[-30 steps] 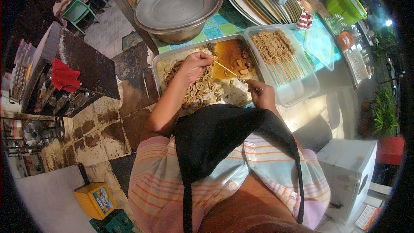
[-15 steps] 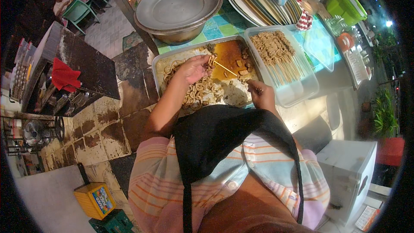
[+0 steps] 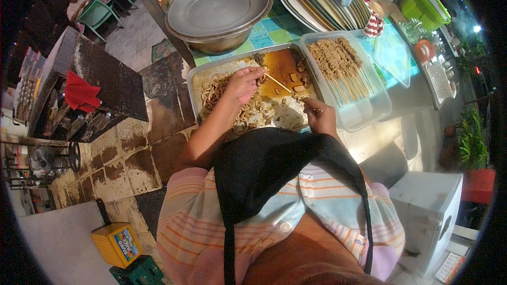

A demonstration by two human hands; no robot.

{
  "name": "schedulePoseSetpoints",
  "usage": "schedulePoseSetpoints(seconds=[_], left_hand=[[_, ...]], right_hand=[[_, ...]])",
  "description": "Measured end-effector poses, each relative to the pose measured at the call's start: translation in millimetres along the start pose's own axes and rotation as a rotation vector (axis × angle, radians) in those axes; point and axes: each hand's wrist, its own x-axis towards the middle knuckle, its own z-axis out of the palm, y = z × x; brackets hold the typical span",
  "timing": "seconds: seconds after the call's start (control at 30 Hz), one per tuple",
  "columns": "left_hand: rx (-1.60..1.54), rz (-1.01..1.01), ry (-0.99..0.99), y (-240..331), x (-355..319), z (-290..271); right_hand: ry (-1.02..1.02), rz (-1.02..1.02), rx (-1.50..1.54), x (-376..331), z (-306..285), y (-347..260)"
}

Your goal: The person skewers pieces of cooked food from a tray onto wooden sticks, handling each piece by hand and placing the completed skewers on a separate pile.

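Left hand (image 3: 244,82) pinching a thin skewer (image 3: 277,82) over the metal tray (image 3: 194,82) – right hand (image 3: 318,116) curled shut at tray edge, contents unclear.

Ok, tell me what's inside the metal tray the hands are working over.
The metal tray holds pale meat pieces and brown sauce. The left hand pinches a thin skewer; both hands cover some of the contents.

Open room above the metal tray (image 3: 196,80), hemmed by stacked basins (image 3: 219,10) behind and skewer-filled plastic tub (image 3: 369,111) at right.
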Motion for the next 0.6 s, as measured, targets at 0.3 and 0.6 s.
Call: schedulePoseSetpoints(seconds=[0.3,0.6], left_hand=[[-0.011,0.011,-0.038,3.0,-3.7,8.6],[-0.012,0.083,0.363,-14.9,4.7,-27.7]], right_hand=[[-0.038,0.030,-0.011,1.1,-1.0,-5.4],[0.024,0.006,0.099,10.0,6.0,7.9]])
